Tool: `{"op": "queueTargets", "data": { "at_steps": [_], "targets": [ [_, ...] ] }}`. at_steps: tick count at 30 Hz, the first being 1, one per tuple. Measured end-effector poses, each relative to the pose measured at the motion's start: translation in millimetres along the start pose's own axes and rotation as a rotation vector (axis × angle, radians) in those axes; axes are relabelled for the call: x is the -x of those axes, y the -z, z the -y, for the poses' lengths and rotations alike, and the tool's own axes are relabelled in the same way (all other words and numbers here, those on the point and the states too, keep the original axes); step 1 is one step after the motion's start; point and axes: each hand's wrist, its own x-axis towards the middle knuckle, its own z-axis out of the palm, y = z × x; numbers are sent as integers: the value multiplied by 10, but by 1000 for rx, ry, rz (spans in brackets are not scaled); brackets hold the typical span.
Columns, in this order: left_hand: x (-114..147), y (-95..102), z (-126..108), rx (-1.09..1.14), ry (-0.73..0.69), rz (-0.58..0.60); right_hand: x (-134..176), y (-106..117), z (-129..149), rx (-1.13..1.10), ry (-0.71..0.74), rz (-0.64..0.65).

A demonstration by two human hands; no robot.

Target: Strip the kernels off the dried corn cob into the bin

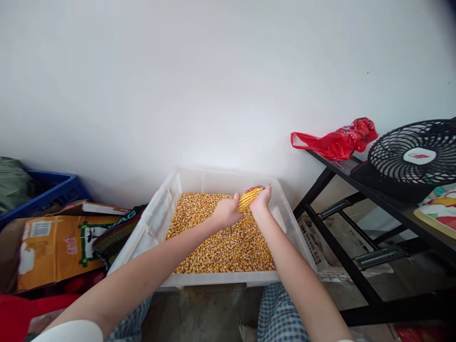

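Note:
Both of my hands hold one yellow corn cob (249, 199), tilted so that its right end is higher, above a plastic bin. My left hand (228, 211) is closed around the lower left end. At the upper right end, my right hand (261, 197) is wrapped round the cob, its palm partly turned up. Most of the cob's middle shows, covered in kernels. Below lies a wide layer of loose corn kernels (224, 251) in the translucent white bin (228, 279). My forearms hide part of the kernels.
On the right, a black table frame (345, 256) bears a black fan (416, 154) and a red plastic bag (338, 140). To the left are an orange cardboard box (60, 247) and a blue crate (53, 194). A white wall (213, 85) rises behind the bin.

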Motion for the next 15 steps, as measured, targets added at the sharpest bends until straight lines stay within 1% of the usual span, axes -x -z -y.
{"op": "queueTargets", "data": {
  "at_steps": [2, 5, 8, 10, 13, 15],
  "targets": [
    [31, -35, -25, 108, 33, -10, 21, -21, 2, 75, 83, 18],
    [74, -92, -48, 348, 77, -35, 64, -51, 15, 130, 207, 58],
    [71, -142, -45, 549, 80, -40, 81, -54, 23, 144, 276, 68],
    [43, -157, -21, 632, 65, 1, 56, -42, 13, 125, 265, 61],
    [-8, -149, 37, 790, 38, 105, -37, -13, -14, 74, 180, 53],
    [-38, -129, 82, 875, 48, 132, -110, 5, -26, 76, 140, -3]
  ]
}}
